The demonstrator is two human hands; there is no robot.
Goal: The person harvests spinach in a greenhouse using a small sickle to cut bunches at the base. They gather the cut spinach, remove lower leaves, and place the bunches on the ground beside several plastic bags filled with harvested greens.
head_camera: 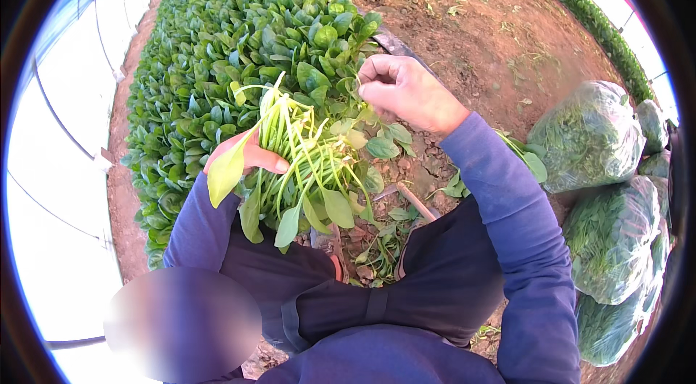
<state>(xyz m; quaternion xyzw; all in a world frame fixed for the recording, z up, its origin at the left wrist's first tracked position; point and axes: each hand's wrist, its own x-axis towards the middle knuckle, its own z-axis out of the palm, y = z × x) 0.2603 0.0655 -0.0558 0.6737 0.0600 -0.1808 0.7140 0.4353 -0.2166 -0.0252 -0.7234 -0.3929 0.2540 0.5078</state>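
My left hand (255, 156) grips a large bunch of spinach (304, 150), its pale stems pointing up and right and its leaves hanging down over my lap. One yellowish leaf (227, 174) droops across the wrist. To the right of the bunch, my right hand (405, 91) is raised above the bed's edge with thumb and forefinger curled together; whether something thin is between them cannot be made out. Below, between my feet, a small tool with a wooden handle (417, 201) and a metal blade (387, 191) rests near loose leaves (383, 248) on the soil.
Dense growing spinach (217, 68) fills the bed ahead and left. Bare soil (462, 19) with scattered leaves lies beyond a dark edging strip (397, 45). Clear plastic bags packed with greens (590, 136) are piled at the right. Greenhouse hoops (60, 106) curve along the left.
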